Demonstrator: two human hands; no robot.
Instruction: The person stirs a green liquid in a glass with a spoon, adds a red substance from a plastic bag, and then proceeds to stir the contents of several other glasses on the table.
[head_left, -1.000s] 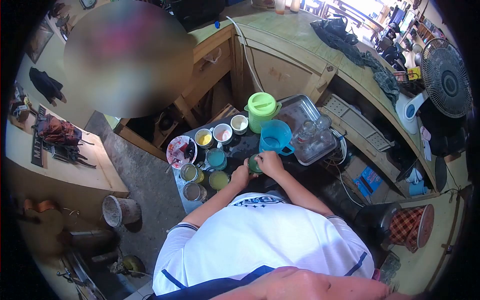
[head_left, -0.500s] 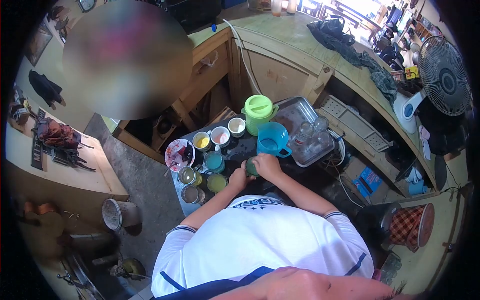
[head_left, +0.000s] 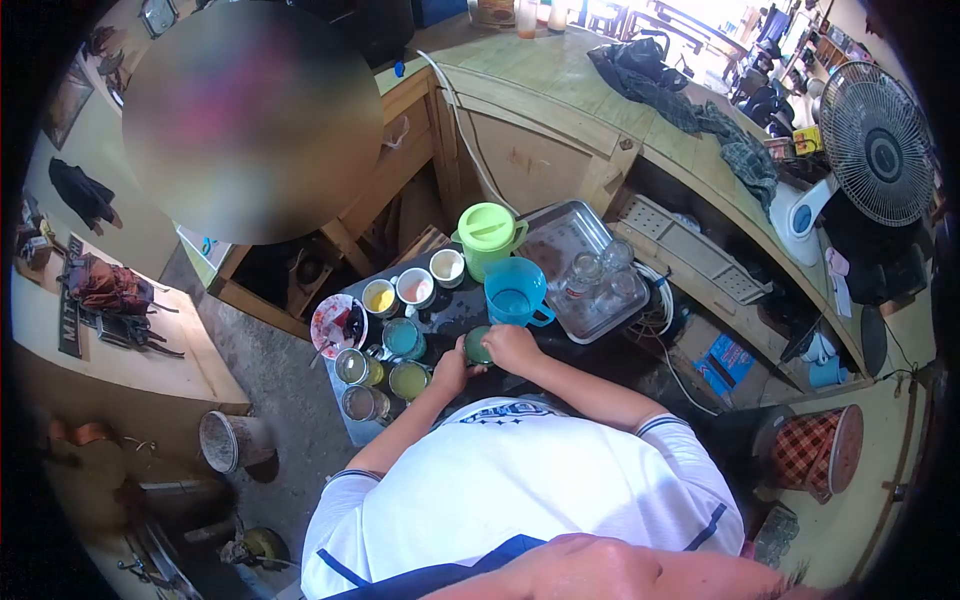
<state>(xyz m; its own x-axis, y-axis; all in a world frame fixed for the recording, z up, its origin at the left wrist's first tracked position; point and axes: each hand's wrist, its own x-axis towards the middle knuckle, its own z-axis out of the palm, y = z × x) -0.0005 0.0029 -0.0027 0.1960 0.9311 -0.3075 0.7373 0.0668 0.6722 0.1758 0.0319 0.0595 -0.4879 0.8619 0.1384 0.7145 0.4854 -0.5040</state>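
Note:
My left hand is closed around the near left side of a glass of green liquid at the table's front. On the glass's right side my right hand is closed too, its fingers at the rim; anything small inside them is hidden. Just behind stands a blue pitcher, and beyond it a light green lidded pitcher. Left of my hands are a glass mug of teal liquid and a glass of yellow-green liquid. Paler liquid fills another glass.
Mugs with yellow, pink and white contents line the back. A plate holds something dark red. Clear glasses lie in a metal tray. A white bucket stands on the floor; a fan is at right.
The whole view has shifted slightly, so the table items appear a little further left and lower. Both hands stay on the green glass.

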